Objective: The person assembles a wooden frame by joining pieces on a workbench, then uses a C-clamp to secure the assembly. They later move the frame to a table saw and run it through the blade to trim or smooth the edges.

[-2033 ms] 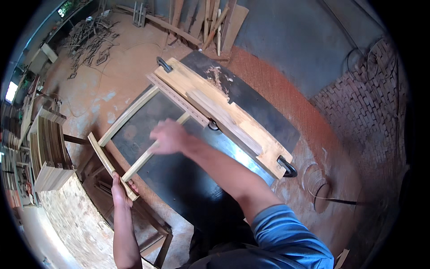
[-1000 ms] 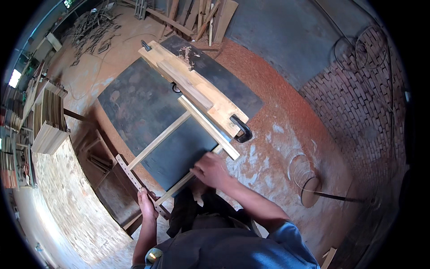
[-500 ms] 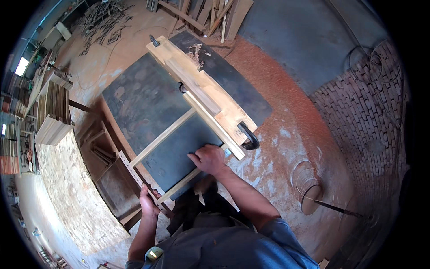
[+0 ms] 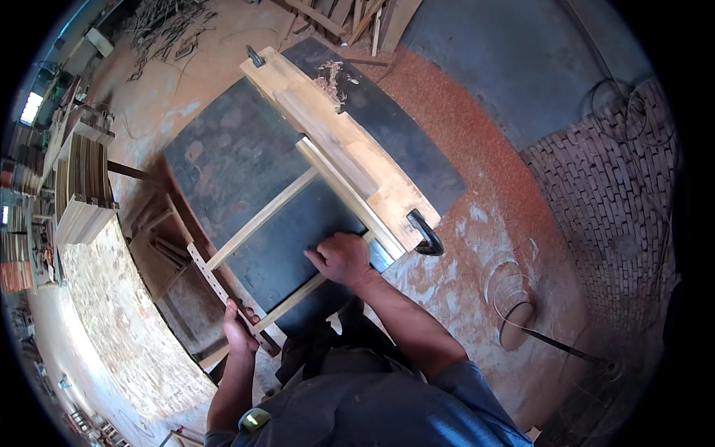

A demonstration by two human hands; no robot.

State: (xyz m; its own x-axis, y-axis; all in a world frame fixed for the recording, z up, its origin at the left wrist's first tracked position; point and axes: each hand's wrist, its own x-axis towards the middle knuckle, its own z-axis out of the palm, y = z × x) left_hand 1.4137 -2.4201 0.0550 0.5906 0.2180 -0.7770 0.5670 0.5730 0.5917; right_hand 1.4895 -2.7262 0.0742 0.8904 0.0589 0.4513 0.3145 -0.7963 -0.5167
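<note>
A light wooden frame [image 4: 262, 216] lies slanted over a dark tabletop [image 4: 216, 149]. Two crosspieces join its left and right side rails. My left hand [image 4: 240, 329] is closed round the near part of the left rail [image 4: 205, 270], which has a row of holes. My right hand [image 4: 342, 258] is closed over the near crosspiece, close to the right rail [image 4: 339, 177]; its fingertips are hidden beneath. That right rail lies alongside a long pale board [image 4: 350, 160]. Black clamps hold the board at its near end [image 4: 424, 232] and far end [image 4: 255, 56].
Wood shavings [image 4: 331, 80] lie on the table beyond the board. Stacked boards [image 4: 83, 179] and a wooden structure with scrap pieces [image 4: 171, 253] stand at left. Planks [image 4: 350, 18] lean at the back. A round-based stand [image 4: 516, 326] is on the floor at right.
The frame has shifted slightly left and away from me along the board, both hands moving with it. A shiny patch beside my right wrist shows more now. The view has moved a little too.
</note>
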